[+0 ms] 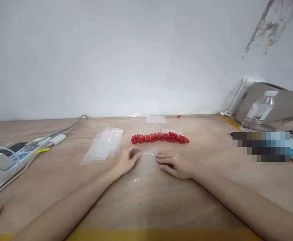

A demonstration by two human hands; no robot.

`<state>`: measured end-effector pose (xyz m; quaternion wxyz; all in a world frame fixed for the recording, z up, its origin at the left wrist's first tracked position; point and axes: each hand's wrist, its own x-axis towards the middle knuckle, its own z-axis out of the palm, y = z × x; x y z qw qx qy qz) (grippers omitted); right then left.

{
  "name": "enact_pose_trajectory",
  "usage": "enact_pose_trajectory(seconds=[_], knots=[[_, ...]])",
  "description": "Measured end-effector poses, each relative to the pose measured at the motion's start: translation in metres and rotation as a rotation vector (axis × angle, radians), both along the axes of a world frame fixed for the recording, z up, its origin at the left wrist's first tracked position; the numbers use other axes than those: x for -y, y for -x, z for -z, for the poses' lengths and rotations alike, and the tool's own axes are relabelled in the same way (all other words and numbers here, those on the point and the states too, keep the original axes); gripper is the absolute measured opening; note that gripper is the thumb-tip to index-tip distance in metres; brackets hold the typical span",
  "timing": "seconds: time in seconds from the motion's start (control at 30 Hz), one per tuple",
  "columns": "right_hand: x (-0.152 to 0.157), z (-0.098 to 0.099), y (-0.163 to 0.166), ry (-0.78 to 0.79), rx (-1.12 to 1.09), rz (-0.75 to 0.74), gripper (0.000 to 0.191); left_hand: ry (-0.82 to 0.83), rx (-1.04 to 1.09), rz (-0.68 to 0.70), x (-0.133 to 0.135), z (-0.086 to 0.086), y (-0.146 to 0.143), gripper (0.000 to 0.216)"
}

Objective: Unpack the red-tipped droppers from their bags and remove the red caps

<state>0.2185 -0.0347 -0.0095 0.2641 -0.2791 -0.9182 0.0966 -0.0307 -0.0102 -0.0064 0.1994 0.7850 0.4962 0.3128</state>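
Two hands (128,160) (176,164) hold one clear, glinting plastic bag (148,164) by its sides.

Illumination is diffuse and moderately bright, palest on the middle of the wall (126,63), with soft shadows under the forearms (78,199), small glints on the clear bag (147,167), slight overall softness, wide-angle stretching toward the edges, and a pixelated block (264,146) at right.
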Motion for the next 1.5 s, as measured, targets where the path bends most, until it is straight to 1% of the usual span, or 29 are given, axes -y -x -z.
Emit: enact_pose_trajectory(seconds=[0.1,0.2,0.3,0.37,0.4,0.43,0.5,0.53,0.57,0.63,0.7,0.73,0.8,0.83,0.87,0.9,0.97,1.03,1.07,1.1,1.13,1.2,1.27,1.3,1.33,1.37,1.43,1.5], knots=[[0.0,0.0,0.001,-0.007,-0.009,-0.043,0.034,0.031,0.001,-0.054,-0.008,0.002,0.002,0.031],[0.0,0.003,0.0,-0.017,-0.024,-0.049,0.032,0.109,-0.086,-0.028,-0.003,-0.001,-0.002,0.024],[0.0,0.007,-0.001,-0.036,-0.072,0.017,0.034,0.115,-0.128,0.023,0.002,-0.01,-0.003,0.023],[0.0,0.011,-0.003,-0.064,-0.109,0.072,0.035,0.048,-0.061,-0.003,-0.003,-0.019,0.006,0.021],[-0.001,0.012,-0.003,-0.078,-0.121,0.094,0.036,0.007,-0.008,-0.042,-0.009,-0.024,0.015,0.019],[-0.001,0.014,-0.004,-0.091,-0.131,0.111,0.035,-0.045,0.053,-0.119,-0.016,-0.029,0.026,0.018],[-0.002,0.015,-0.004,-0.107,-0.146,0.124,0.034,-0.145,0.148,-0.332,-0.033,-0.038,0.054,0.02],[-0.003,0.016,-0.004,-0.11,-0.154,0.122,0.034,-0.17,0.17,-0.438,-0.041,-0.041,0.068,0.024],[-0.003,0.016,-0.004,-0.114,-0.16,0.117,0.033,-0.17,0.145,-0.533,-0.047,-0.043,0.081,0.028],[-0.003,0.016,-0.003,-0.122,-0.17,0.109,0.032,-0.15,-0.021,-0.673,-0.054,-0.042,0.1,0.032],[-0.003,0.015,-0.002,-0.125,-0.172,0.11,0.031,-0.185,-0.25,-0.739,-0.053,-0.037,0.105,0.031],[-0.003,0.015,-0.002,-0.126,-0.172,0.112,0.03,-0.233,-0.358,-0.747,-0.051,-0.034,0.104,0.029],[-0.003,0.014,-0.002,-0.123,-0.171,0.113,0.028,-0.347,-0.514,-0.7,-0.046,-0.027,0.098,0.027],[-0.003,0.014,-0.002,-0.121,-0.17,0.114,0.027,-0.378,-0.561,-0.647,-0.044,-0.025,0.094,0.029],[-0.003,0.014,-0.002,-0.119,-0.172,0.116,0.025,-0.37,-0.592,-0.58,-0.044,-0.022,0.09,0.033],[-0.003,0.015,-0.002,-0.118,-0.175,0.117,0.025,-0.318,-0.615,-0.509,-0.044,-0.019,0.088,0.037],[-0.003,0.015,-0.002,-0.118,-0.182,0.115,0.023,-0.124,-0.652,-0.399,-0.048,-0.013,0.086,0.048],[-0.001,0.014,-0.001,-0.116,-0.19,0.11,0.022,0.05,-0.659,-0.342,-0.052,-0.009,0.087,0.055],[0.0,0.012,0.0,-0.115,-0.194,0.105,0.022,0.086,-0.651,-0.336,-0.053,-0.007,0.088,0.055],[0.001,0.01,0.001,-0.116,-0.202,0.102,0.022,0.068,-0.639,-0.347,-0.054,-0.007,0.089,0.054],[0.001,0.007,0.001,-0.121,-0.214,0.104,0.022,-0.001,-0.623,-0.371,-0.053,-0.008,0.089,0.052],[-0.003,-0.002,-0.001,-0.141,-0.251,0.141,0.022,-0.223,-0.562,-0.425,-0.048,-0.014,0.086,0.046],[-0.016,-0.012,-0.009,-0.173,-0.292,0.258,0.022,-0.443,-0.462,-0.422,-0.037,-0.021,0.077,0.039],[-0.027,-0.016,-0.015,-0.186,-0.293,0.352,0.022,-0.508,-0.404,-0.378,-0.03,-0.025,0.07,0.035],[-0.041,-0.02,-0.023,-0.204,-0.271,0.46,0.022,-0.535,-0.35,-0.309,-0.022,-0.027,0.062,0.033],[-0.057,-0.024,-0.032,-0.207,-0.186,0.574,0.024,-0.523,-0.312,-0.203,-0.014,-0.028,0.053,0.031],[-0.092,-0.03,-0.051,-0.158,0.168,0.775,0.028,-0.415,-0.253,0.011,0.002,-0.027,0.033,0.03],[-0.128,-0.034,-0.068,-0.108,0.293,0.794,0.026,-0.237,-0.28,0.25,0.014,-0.022,0.018,0.034]])
